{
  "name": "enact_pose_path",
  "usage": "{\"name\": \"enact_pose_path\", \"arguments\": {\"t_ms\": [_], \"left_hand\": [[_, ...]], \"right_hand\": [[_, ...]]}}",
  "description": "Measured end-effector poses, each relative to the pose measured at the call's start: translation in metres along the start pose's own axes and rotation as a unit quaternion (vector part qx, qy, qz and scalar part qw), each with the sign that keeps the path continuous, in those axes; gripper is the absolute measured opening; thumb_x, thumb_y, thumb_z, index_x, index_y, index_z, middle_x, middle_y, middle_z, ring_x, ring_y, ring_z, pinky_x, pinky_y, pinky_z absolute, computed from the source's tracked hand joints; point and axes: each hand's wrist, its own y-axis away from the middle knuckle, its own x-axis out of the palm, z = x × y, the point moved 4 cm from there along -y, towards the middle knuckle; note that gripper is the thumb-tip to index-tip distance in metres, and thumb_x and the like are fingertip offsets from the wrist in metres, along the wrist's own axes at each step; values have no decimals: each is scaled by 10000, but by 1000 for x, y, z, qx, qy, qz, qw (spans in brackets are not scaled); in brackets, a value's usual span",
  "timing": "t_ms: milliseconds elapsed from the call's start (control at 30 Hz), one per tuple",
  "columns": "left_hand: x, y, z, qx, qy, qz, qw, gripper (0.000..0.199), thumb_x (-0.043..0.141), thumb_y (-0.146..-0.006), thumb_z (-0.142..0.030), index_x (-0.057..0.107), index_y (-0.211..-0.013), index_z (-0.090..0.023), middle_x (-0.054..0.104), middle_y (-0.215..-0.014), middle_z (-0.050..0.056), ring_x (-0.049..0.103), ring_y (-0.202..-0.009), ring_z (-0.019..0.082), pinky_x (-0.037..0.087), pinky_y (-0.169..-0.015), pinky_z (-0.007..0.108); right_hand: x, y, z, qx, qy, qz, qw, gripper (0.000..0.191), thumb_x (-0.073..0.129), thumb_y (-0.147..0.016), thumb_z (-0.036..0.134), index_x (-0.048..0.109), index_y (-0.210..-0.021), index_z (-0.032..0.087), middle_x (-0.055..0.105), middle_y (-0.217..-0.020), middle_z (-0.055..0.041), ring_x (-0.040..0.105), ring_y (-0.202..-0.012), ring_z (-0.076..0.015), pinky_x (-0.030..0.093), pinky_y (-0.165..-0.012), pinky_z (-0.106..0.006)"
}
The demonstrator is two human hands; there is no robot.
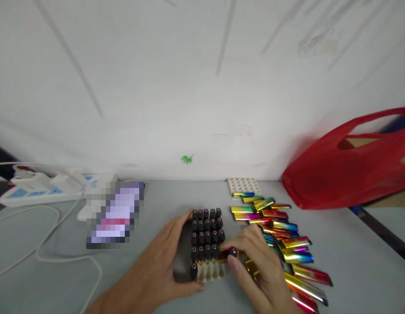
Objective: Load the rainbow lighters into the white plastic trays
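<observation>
My left hand (168, 261) wraps round the left side of a pale tray (211, 272), thumb at the near edge and fingers at the far corner. Standing in its slots are rows of lighters (207, 237), their black ends with small metal rings facing up. The nearest row holds a single lighter at its left, with bare slots beside it. Between thumb and fingers, my right hand (259, 266) pinches another lighter (233, 252), black end up, at the tray's right edge. Loose shiny lighters (307, 274) in gold, red and blue lie around and beyond my right hand.
A second white slotted tray (244, 185) lies by the wall. At the right stands a red plastic bag (346, 170). On the left are a blurred-out phone (119, 213), a power strip (42, 189) and a loose white cable (42, 248).
</observation>
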Motion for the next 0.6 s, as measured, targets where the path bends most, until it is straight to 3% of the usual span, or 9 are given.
{"name": "enact_pose_path", "arguments": {"t_ms": [67,167,333,467,600], "left_hand": [[0,0,0,-6,0,3,1000,1619,1160,-723,-339,37,-1875,-514,407,-1912,169,454,-1727,552,388,-1401,827],[-1,1,1,-6,4,-9,1000,1609,1162,-713,-361,65,-1881,-499,407,-1909,178,458,-1718,569,392,-1396,834],[1,1,1,-7,6,-4,1000,1590,1156,-729,-380,70,-1886,-492,406,-1913,180,455,-1724,562,389,-1389,840],[-2,0,-2,-6,4,-10,1000,1623,1162,-706,-330,57,-1880,-508,414,-1913,168,468,-1721,551,403,-1379,844],[-3,0,-4,-4,4,-1,1000,1590,1153,-741,-349,66,-1891,-501,424,-1913,164,463,-1727,544,409,-1393,816]], "right_hand": [[-1,0,1,-30,27,0,999,233,743,-1091,186,778,-1264,338,751,-972,-22,666,-936,-282,509,-891,-433],[0,1,0,-15,24,-2,1000,283,767,-1078,193,757,-1308,359,756,-994,-22,683,-947,-287,538,-852,-417],[0,4,-6,-2,9,-20,1000,178,783,-1083,215,747,-1200,345,763,-997,-23,698,-952,-290,549,-840,-420],[2,5,-10,-11,16,-17,1000,186,785,-1101,224,766,-1233,355,777,-983,-9,698,-958,-288,541,-901,-443],[3,5,-6,22,7,-36,999,221,771,-1120,240,788,-1288,382,787,-1000,-9,705,-964,-286,539,-885,-418]]}}
